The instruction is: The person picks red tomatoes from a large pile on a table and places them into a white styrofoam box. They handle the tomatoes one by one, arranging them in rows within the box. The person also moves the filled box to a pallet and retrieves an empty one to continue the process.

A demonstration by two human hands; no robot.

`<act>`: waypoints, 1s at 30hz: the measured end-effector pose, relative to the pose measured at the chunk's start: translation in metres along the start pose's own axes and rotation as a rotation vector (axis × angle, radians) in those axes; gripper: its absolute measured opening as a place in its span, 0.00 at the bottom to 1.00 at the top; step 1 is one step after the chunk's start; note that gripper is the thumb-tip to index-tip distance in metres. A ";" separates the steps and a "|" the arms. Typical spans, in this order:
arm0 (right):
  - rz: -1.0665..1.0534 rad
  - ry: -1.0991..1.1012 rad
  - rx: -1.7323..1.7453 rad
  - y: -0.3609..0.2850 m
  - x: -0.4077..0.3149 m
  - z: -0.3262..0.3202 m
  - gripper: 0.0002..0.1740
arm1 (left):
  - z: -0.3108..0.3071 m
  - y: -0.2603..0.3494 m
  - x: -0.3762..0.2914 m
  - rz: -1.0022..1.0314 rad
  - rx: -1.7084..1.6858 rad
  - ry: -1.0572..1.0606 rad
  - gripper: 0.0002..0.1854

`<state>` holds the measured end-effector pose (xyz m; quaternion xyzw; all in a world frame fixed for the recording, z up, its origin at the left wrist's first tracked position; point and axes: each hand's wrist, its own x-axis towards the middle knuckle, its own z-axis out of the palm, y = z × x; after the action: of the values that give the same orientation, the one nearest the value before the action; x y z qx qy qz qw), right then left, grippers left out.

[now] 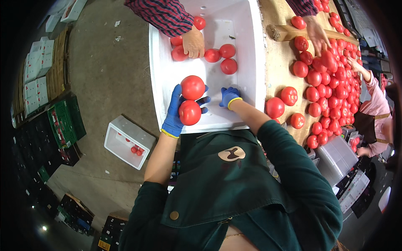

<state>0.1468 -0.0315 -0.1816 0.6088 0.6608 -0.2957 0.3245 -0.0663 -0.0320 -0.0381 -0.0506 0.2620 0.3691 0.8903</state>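
Observation:
My left hand (173, 112), in a blue glove with a yellow cuff, holds two large red tomatoes over the near end of a white foam box (207, 84). One tomato (192, 87) sits toward the fingertips, touching the other tomato (190, 113) nearer my wrist. My right hand (230, 96), gloved alike, reaches down inside the box near its right wall. Its fingers are curled and partly hidden, so whether they hold anything does not show. Several tomatoes (228, 66) lie farther up on the box floor.
Across the box, another person's hand (193, 43) touches tomatoes inside; their other hand (317, 34) is over a large tomato pile (334, 84) on the burlap-covered table (273, 81). A person in pink (377, 109) stands at right. Another foam box (122, 157) sits on the floor at left.

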 end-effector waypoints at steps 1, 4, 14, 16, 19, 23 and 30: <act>0.069 -0.059 -0.111 -0.009 0.005 0.005 0.41 | -0.001 0.000 -0.001 0.015 -0.049 0.006 0.36; -0.016 -0.136 0.230 -0.003 0.022 0.005 0.41 | -0.007 -0.002 -0.003 -0.032 -0.296 -0.070 0.37; -0.897 0.026 1.736 0.013 -0.111 -0.125 0.39 | 0.005 -0.006 0.003 0.219 -0.430 0.007 0.37; -0.958 0.053 1.759 0.011 -0.110 -0.124 0.36 | 0.019 -0.009 0.005 0.169 -0.386 -0.043 0.37; -0.816 0.160 1.495 0.026 -0.073 -0.114 0.31 | 0.031 -0.013 0.011 0.155 -0.322 -0.137 0.37; -0.028 0.548 0.725 0.034 0.010 -0.094 0.27 | 0.021 -0.015 0.010 0.175 -0.340 -0.119 0.36; 0.205 0.495 0.113 -0.011 0.037 -0.054 0.31 | 0.032 -0.008 -0.005 0.218 -0.314 -0.139 0.36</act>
<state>0.1301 0.0330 -0.1778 0.7434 0.6372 -0.1401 0.1470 -0.0499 -0.0319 -0.0089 -0.1346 0.1434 0.5021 0.8422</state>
